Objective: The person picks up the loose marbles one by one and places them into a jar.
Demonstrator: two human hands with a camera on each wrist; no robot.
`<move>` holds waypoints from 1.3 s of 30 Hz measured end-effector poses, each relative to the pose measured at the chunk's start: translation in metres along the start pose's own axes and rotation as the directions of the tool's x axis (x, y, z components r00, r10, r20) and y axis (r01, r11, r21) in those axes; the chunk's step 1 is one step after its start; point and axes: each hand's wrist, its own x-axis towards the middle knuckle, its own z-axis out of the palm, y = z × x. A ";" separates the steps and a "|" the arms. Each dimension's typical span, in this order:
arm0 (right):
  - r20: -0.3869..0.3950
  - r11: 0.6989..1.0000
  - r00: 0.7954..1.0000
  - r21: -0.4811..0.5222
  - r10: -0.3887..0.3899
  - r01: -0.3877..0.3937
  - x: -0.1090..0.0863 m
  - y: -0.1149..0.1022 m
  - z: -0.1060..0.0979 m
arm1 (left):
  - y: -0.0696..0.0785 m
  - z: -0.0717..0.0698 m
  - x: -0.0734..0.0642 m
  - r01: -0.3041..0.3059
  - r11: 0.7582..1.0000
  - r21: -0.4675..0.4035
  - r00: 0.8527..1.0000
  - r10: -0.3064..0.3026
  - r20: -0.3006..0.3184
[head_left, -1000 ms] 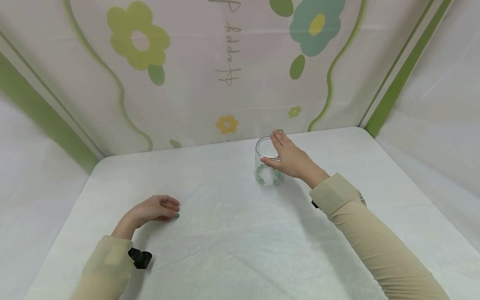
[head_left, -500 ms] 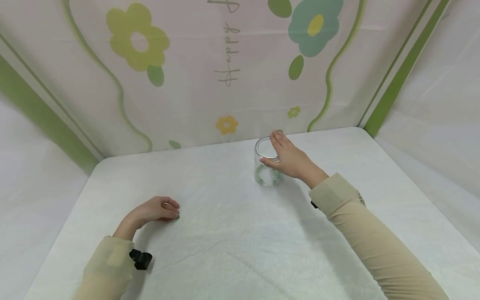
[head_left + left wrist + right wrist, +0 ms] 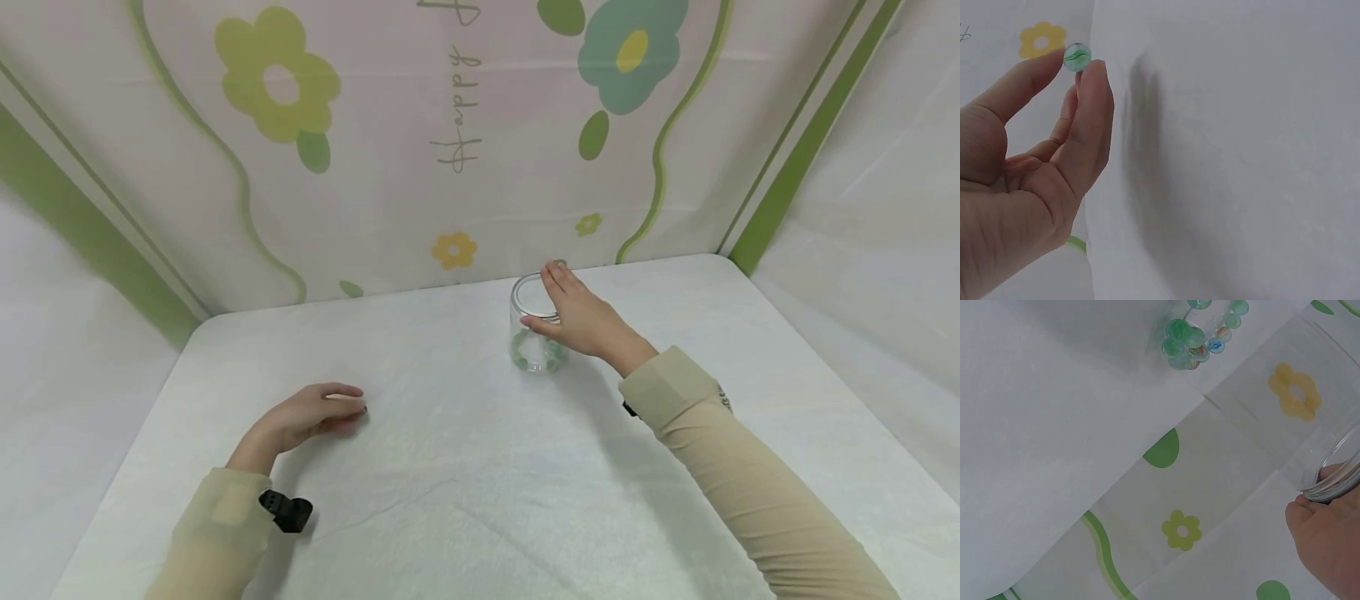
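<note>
In the left wrist view, my left hand [image 3: 1041,150] pinches a clear glass marble [image 3: 1077,57] with a green swirl between thumb and fingertips. The head view has this left hand [image 3: 315,414] low over the white table on the left side. Toward the back right stands an upright clear jar [image 3: 517,312] with a silvery rim. Against that rim rests my right hand [image 3: 581,315], thumb on the near side and fingers straight along the right. Inside, green marbles [image 3: 1179,347] and a few blue or orange ones lie in a ring at the bottom.
The white-covered table [image 3: 450,467] ends at a back edge just behind the jar. Beyond it hangs a printed cloth backdrop [image 3: 375,167] with flowers, and pale cloth walls [image 3: 862,275] flank both sides. A small black camera [image 3: 288,511] is strapped at the left wrist.
My left hand has closed its fingertips on the marble and shifted slightly up and to the right with it. The right hand and the jar have stayed in place.
</note>
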 end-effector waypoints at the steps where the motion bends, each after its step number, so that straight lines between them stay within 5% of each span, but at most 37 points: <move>1: 0.000 1.000 1.000 0.001 -0.001 0.001 0.000 0.000 0.000 | 0.001 0.000 0.001 -0.002 1.000 -0.021 1.000 0.002 0.000; 23: -0.007 1.000 1.000 -0.001 -0.012 0.012 0.004 -0.001 0.002 | 0.065 0.023 0.018 -0.197 0.930 -0.311 0.980 0.180 -0.082; 39: -0.005 1.000 1.000 0.003 -0.004 0.004 0.002 -0.002 0.001 | 0.130 0.058 0.028 -0.276 0.852 -0.444 0.958 0.209 -0.195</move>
